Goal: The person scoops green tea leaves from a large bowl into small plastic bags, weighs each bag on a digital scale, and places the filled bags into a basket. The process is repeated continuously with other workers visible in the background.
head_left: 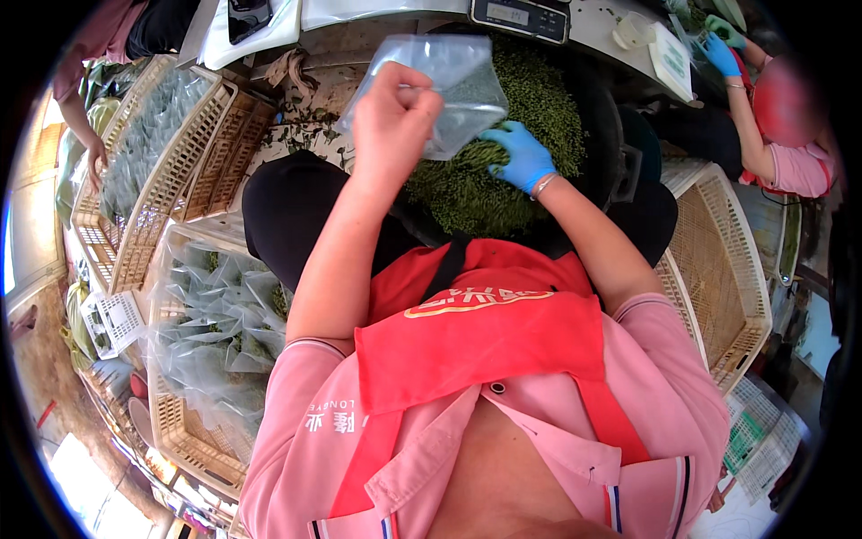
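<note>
My bare left hand (395, 117) is closed on a clear plastic bag (471, 76), held up over the near left rim of a big black tub. Heaped in that tub are small green peppercorn-like sprigs (543, 90). My right hand (523, 157), in a blue glove, reaches into the heap just right of the bag. Its fingers curl around some of the green sprigs at the bag's lower edge. The bag looks flat and see-through, and whether anything lies inside it is hard to make out.
Left of me, plastic crates (193, 449) hold filled clear bags (220, 314). An open crate (718, 260) stands at my right. A digital scale (521, 18) sits on the table beyond the tub. Another person's gloved hands (721, 54) work at far right; a bare arm (81, 126) hangs at far left.
</note>
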### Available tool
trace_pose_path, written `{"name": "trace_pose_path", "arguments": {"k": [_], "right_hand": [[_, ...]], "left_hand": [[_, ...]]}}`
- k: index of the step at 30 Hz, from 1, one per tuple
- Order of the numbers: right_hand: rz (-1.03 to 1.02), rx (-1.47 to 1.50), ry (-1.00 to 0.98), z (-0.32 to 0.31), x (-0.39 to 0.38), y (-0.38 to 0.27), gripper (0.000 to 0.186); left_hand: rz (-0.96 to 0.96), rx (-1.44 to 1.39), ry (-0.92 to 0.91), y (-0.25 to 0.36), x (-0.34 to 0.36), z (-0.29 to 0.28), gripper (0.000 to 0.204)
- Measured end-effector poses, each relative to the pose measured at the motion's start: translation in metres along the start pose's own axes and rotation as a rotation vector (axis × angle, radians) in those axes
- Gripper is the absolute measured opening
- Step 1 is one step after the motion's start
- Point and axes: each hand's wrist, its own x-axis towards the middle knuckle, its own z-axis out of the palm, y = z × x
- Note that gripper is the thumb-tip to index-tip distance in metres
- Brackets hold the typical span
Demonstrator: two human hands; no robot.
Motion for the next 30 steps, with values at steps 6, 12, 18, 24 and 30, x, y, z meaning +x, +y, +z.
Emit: {"name": "trace_pose_path", "arguments": {"k": [6, 12, 18, 24, 30], "right_hand": [[0.352, 1.239, 0.272, -0.031, -0.025, 0.053, 0.036], [0.265, 1.743, 0.096, -0.108, -0.044, 0.011, 0.037], [0.171, 1.902, 0.373, -0.098, -0.029, -0.032, 0.031], [-0.070, 1.564, 0.772, -0.066, -0.021, -0.063, 0.032], [-0.158, 1.233, 0.610, -0.071, -0.035, -0.066, 0.034]], "left_hand": [[0.032, 0.421, -0.088, -0.041, 0.003, 0.048, 0.017], [0.069, 0.520, -0.095, -0.079, -0.002, 0.086, 0.026], [0.026, 0.462, -0.147, -0.073, -0.014, 0.093, 0.027], [-0.012, 0.296, -0.087, -0.070, -0.017, 0.085, 0.025], [-0.083, 0.151, -0.122, -0.068, -0.013, 0.085, 0.025]]}}
